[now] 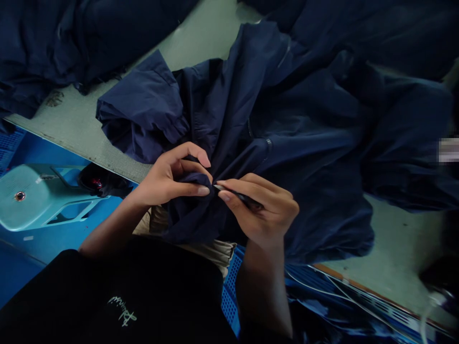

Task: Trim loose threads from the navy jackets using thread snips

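Note:
A navy garment (308, 134) lies crumpled over the table, its near part hanging down over the edge toward my lap. My left hand (175, 179) pinches a fold of this cloth between thumb and fingers, with the index finger arched above it. Close against that fold, my right hand (265, 203) grips a small dark tool (247, 198) with a pale, pointed tip. The tip meets the cloth right beside my left fingertips. Most of the tool is hidden inside my right hand, so its kind cannot be made out.
More dark navy garments (82, 38) are heaped at the far left and far right of the pale table (204, 33). A turquoise plastic stool (21, 196) stands on the blue floor at left, beside a dark bundle (103, 180). A blue crate (229, 306) sits below the table's edge.

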Motion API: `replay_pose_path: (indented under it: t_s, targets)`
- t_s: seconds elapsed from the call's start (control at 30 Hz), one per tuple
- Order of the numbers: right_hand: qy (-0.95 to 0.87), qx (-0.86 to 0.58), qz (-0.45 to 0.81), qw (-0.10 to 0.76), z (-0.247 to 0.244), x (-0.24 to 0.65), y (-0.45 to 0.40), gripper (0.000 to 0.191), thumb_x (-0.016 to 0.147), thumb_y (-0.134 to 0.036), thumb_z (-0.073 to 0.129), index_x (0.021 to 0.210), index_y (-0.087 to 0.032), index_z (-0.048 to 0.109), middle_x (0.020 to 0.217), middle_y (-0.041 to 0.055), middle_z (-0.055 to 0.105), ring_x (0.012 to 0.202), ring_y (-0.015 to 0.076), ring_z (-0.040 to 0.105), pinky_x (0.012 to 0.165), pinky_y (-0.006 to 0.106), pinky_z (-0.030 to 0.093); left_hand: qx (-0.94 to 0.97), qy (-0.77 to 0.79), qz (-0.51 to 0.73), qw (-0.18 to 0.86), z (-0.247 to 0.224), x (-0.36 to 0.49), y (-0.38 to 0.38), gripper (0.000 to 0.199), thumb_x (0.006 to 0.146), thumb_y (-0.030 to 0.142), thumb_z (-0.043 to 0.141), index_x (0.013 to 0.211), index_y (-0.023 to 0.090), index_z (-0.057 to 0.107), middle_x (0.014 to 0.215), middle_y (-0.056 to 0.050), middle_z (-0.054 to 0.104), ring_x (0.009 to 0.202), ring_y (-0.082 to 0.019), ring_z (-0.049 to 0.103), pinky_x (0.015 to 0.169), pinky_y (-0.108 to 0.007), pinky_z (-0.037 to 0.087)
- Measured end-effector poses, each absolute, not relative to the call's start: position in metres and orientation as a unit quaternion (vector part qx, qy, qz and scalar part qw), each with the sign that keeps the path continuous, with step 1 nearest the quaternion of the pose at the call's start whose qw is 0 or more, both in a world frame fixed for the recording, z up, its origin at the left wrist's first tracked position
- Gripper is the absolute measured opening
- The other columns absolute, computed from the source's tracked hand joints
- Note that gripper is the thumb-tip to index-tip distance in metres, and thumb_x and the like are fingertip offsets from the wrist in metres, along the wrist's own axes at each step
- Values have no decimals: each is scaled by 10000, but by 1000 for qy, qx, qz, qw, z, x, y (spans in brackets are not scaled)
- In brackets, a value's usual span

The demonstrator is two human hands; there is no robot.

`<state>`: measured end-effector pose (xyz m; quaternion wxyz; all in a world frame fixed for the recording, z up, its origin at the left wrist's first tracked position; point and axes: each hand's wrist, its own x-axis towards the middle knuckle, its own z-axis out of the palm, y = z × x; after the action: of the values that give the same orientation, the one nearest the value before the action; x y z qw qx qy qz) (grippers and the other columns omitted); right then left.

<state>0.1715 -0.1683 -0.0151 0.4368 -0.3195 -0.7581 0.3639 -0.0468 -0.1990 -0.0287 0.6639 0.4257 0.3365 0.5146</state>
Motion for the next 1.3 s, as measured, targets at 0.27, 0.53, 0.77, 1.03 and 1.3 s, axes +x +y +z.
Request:
replay_pose_path:
  t_s: [0.27, 0.53, 0.77, 1.03, 1.3]
  targets:
    - [-716, -361, 378, 464, -11, 168, -173, 224, 859, -202, 828, 1055, -309, 842, 798, 0, 747, 570, 121, 563, 468, 288, 416, 427, 332, 517, 663, -29, -46, -199, 424, 809, 155, 875, 1100, 204, 571, 905, -19, 777, 748, -87, 710, 688, -178, 564]
    - [-680, -355, 435, 473, -18, 173, -169, 144, 907, -381, 790, 938, -240, 792, 731, -4, 692, 596, 127, 541, 515, 302, 366, 457, 343, 552, 608, -33, -43, -198, 384, 754, 116, 906, 1008, 184, 625, 879, -3, 724, 785, -84, 672, 716, -182, 536]
    - [-770, -250, 393, 436, -10, 163, -196, 257, 776, -157, 881, 851, -222, 644, 768, -23, 654, 639, 125, 599, 556, 284, 457, 471, 359, 565, 575, -36, -41, -195, 348, 752, 157, 916, 955, 180, 634, 872, 7, 677, 776, -78, 627, 699, -186, 507]
    - [-923, -194, 227, 243, 8, 163, -219, 274, 836, -101, 672, 1103, -135, 722, 956, 63, 719, 699, 172, 642, 581, 353, 476, 488, 375, 574, 540, -37, -41, -194, 363, 750, 205, 927, 983, 187, 650, 889, 1, 667, 822, -104, 621, 737, -227, 490]
    - [-907, -313, 176, 222, 23, 188, -239, 327, 862, 5, 567, 1147, -108, 681, 962, 74, 614, 732, 147, 612, 624, 298, 530, 656, 446, 525, 308, -22, -44, -210, 341, 780, 14, 760, 1063, 193, 698, 1047, -45, 589, 962, -155, 572, 824, -294, 511]
